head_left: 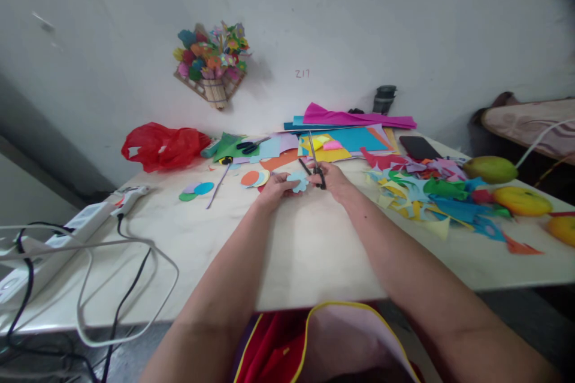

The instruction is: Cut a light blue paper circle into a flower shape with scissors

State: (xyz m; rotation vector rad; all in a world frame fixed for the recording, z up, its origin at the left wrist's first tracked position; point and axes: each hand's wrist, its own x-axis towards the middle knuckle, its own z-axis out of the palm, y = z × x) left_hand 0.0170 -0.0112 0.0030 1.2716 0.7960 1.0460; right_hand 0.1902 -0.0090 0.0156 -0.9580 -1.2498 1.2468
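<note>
My left hand pinches a light blue paper flower with a scalloped edge, held just above the table. In my right hand is a pair of scissors, its dark handles among my fingers and one blade pointing away from me. The scissors are right beside the flower's right edge; whether they touch it I cannot tell. Close to my left hand lie paper circles in orange, pale blue and cream. Farther left sit a blue circle and a green one.
Paper scraps spread at the right, by mangoes and a phone. Coloured sheets lie at the back. Left are a red plastic bag, a second pair of scissors, a power strip and looping cables.
</note>
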